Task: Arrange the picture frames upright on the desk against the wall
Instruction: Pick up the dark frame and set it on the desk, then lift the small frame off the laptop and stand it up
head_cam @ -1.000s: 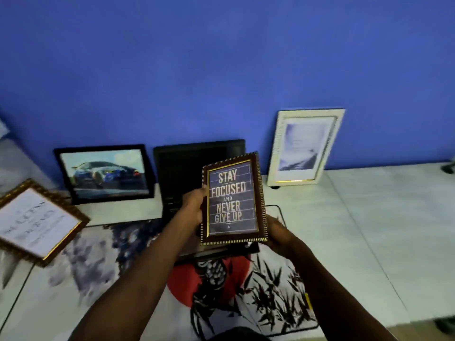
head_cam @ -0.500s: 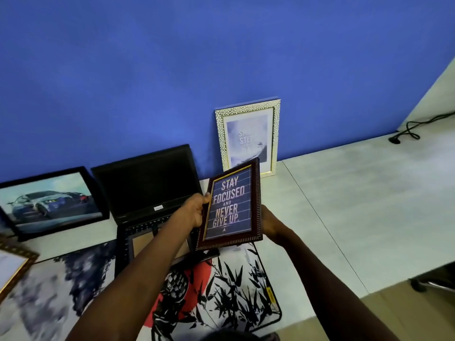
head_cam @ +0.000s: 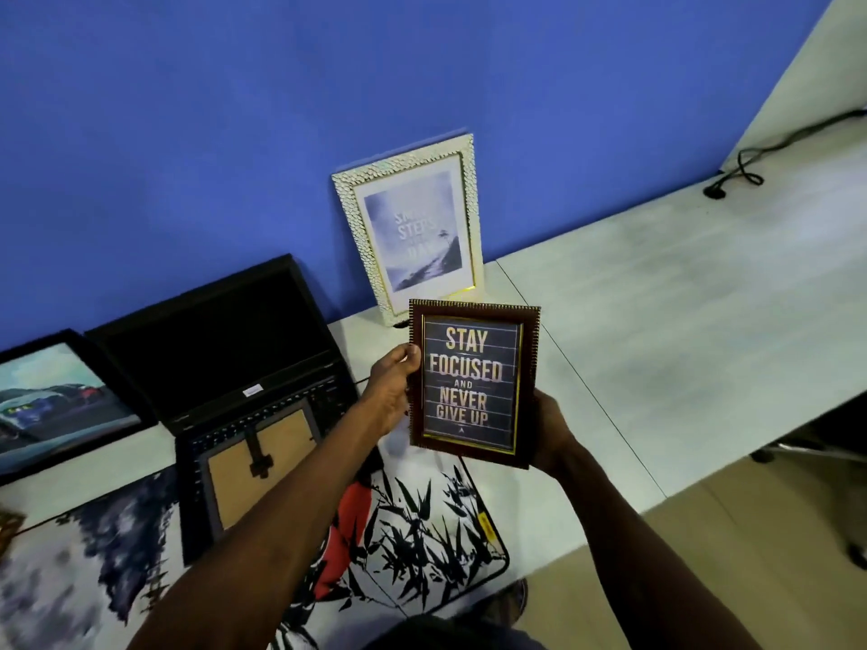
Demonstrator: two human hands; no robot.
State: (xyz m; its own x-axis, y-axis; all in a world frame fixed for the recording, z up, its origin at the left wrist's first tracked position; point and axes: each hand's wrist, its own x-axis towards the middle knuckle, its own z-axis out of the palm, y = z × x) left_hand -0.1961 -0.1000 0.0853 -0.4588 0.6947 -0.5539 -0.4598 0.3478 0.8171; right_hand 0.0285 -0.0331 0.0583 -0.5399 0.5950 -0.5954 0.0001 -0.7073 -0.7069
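Note:
I hold a dark brown frame [head_cam: 473, 382] reading "Stay focused and never give up" above the desk, facing me. My left hand [head_cam: 389, 391] grips its left edge and my right hand [head_cam: 549, 429] grips its lower right corner from behind. Just beyond it a white textured frame [head_cam: 413, 222] stands upright against the blue wall. A black frame with a car picture [head_cam: 56, 405] leans against the wall at the far left. Another frame lies face down, cardboard back up [head_cam: 262, 466], on the laptop keyboard. A gold frame corner [head_cam: 9, 527] shows at the left edge.
An open black laptop [head_cam: 220, 340] sits against the wall between the car frame and the white frame. A printed desk mat [head_cam: 413, 532] covers the near desk. The white desk [head_cam: 680, 321] stretches to the right, with a black cable [head_cam: 746, 166] at its far end.
The view has swung to the right. The brown frame has moved right with both hands and turned from tilted to nearly straight, now just in front of the white frame.

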